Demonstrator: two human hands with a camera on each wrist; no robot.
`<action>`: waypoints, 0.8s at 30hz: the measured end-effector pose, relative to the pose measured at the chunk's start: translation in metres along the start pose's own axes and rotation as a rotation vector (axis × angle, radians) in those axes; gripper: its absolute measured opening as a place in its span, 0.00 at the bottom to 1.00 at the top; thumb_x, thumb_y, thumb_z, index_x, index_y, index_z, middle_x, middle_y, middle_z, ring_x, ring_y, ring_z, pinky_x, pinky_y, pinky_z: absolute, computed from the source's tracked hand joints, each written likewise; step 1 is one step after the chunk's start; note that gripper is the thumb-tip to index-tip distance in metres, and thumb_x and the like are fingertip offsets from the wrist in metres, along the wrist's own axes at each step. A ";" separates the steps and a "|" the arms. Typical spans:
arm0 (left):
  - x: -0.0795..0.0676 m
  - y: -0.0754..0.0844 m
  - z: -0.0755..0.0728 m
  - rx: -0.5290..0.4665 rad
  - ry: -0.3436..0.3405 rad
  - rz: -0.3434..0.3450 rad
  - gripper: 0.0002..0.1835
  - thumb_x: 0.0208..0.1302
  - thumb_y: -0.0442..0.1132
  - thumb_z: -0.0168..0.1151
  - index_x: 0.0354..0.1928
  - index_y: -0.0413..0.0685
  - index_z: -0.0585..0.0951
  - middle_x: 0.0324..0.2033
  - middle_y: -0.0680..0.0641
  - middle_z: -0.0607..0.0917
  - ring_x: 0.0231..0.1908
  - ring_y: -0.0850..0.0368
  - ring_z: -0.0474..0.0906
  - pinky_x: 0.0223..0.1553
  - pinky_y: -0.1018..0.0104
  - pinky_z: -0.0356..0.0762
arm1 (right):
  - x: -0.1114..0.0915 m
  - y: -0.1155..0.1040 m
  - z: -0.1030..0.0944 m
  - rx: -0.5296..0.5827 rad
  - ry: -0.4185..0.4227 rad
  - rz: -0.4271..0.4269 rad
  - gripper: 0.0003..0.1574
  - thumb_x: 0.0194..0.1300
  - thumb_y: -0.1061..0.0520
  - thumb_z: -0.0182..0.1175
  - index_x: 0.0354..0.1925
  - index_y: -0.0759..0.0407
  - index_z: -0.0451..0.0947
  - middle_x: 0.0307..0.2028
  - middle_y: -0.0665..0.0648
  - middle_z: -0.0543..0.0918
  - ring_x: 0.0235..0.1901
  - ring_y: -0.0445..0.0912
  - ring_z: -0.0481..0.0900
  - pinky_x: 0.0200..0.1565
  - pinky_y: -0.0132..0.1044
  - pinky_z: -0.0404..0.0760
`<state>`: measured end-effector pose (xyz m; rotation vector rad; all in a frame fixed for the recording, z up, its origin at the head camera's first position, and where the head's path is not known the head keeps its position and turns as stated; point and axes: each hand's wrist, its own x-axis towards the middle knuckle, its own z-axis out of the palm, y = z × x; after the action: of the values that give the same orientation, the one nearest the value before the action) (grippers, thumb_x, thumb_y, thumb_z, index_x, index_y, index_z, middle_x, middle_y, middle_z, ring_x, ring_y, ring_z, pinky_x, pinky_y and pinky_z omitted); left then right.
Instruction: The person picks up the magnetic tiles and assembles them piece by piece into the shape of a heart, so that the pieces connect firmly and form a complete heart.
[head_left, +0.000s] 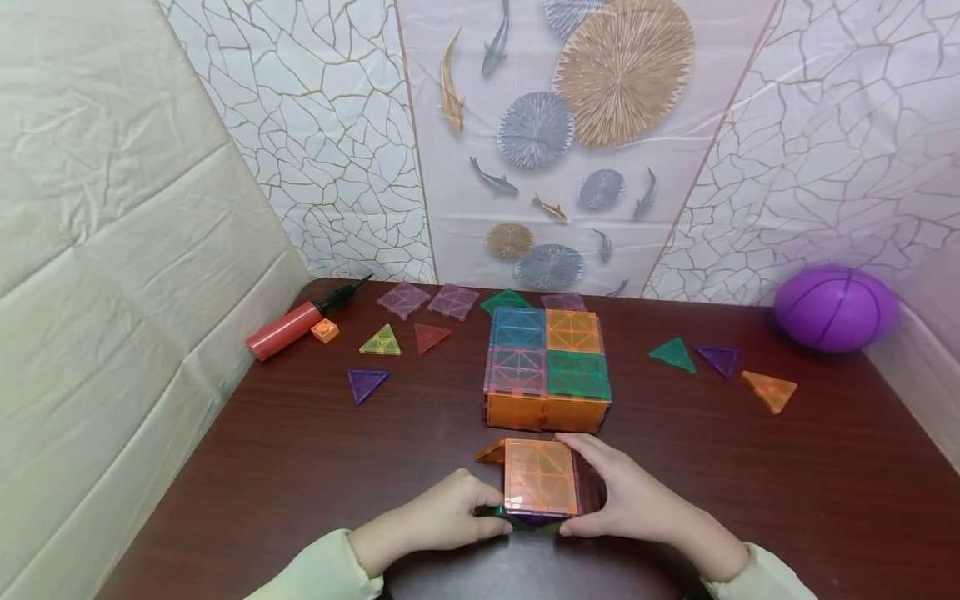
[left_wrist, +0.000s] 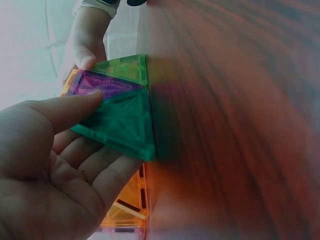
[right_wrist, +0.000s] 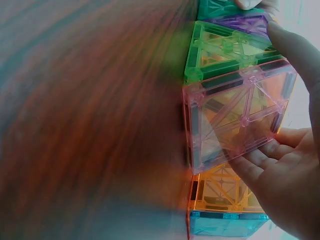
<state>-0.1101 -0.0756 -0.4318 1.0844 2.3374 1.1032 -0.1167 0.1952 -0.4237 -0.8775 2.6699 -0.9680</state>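
The small box point(head_left: 542, 477), topped with an orange square, sits on the table point(head_left: 315, 500) just in front of the big box point(head_left: 547, 367). The left hand point(head_left: 450, 517) is partly closed, thumb and fingers pinching a green triangle point(left_wrist: 122, 122) on the side facing away from the big box; a purple triangle point(left_wrist: 100, 84) and a lime triangle point(right_wrist: 225, 50) adjoin it. The right hand point(head_left: 637, 500) spreads wider, curving round the small box beside a pink square point(right_wrist: 240, 120), thumb at the front, fingers toward the big box. An orange tile point(head_left: 491, 452) juts out at the small box's left corner nearest the big box. Well to the big box's left lies a red pump point(head_left: 283, 331); well to its right, a purple ball point(head_left: 835, 308).
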 end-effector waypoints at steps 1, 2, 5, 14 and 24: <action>0.000 0.000 -0.001 0.004 -0.005 0.003 0.03 0.61 0.37 0.67 0.30 0.47 0.85 0.22 0.62 0.79 0.19 0.76 0.60 0.22 0.83 0.63 | 0.000 0.000 0.000 -0.002 0.000 -0.001 0.61 0.46 0.36 0.74 0.69 0.61 0.60 0.63 0.58 0.71 0.58 0.52 0.73 0.53 0.54 0.76; 0.000 -0.001 -0.002 -0.002 -0.015 -0.001 0.02 0.61 0.37 0.67 0.32 0.47 0.86 0.21 0.61 0.80 0.18 0.77 0.62 0.22 0.83 0.64 | 0.000 0.000 0.000 -0.003 0.000 0.000 0.61 0.46 0.36 0.74 0.69 0.61 0.60 0.62 0.57 0.71 0.58 0.52 0.73 0.52 0.53 0.76; -0.002 -0.003 -0.009 -0.046 -0.046 -0.019 0.07 0.61 0.39 0.67 0.39 0.46 0.87 0.30 0.58 0.86 0.25 0.80 0.72 0.30 0.82 0.72 | 0.000 0.001 0.000 -0.003 0.001 -0.001 0.61 0.46 0.35 0.74 0.69 0.61 0.61 0.62 0.57 0.71 0.58 0.51 0.73 0.52 0.54 0.76; 0.003 -0.017 -0.062 -0.141 0.093 -0.024 0.17 0.61 0.43 0.67 0.50 0.42 0.84 0.45 0.45 0.87 0.45 0.61 0.83 0.47 0.67 0.79 | -0.002 0.002 -0.001 -0.014 0.015 -0.007 0.61 0.45 0.36 0.74 0.69 0.61 0.61 0.63 0.57 0.71 0.58 0.51 0.73 0.53 0.52 0.76; 0.041 -0.065 -0.138 0.050 0.654 -0.163 0.23 0.61 0.42 0.67 0.57 0.41 0.79 0.54 0.41 0.81 0.56 0.46 0.76 0.57 0.48 0.71 | -0.003 0.002 -0.002 -0.002 0.009 -0.008 0.62 0.45 0.35 0.74 0.69 0.59 0.60 0.63 0.56 0.71 0.58 0.50 0.72 0.54 0.53 0.75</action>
<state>-0.2478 -0.1413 -0.3920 0.5762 2.8862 1.5091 -0.1160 0.1991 -0.4233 -0.8872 2.6770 -0.9736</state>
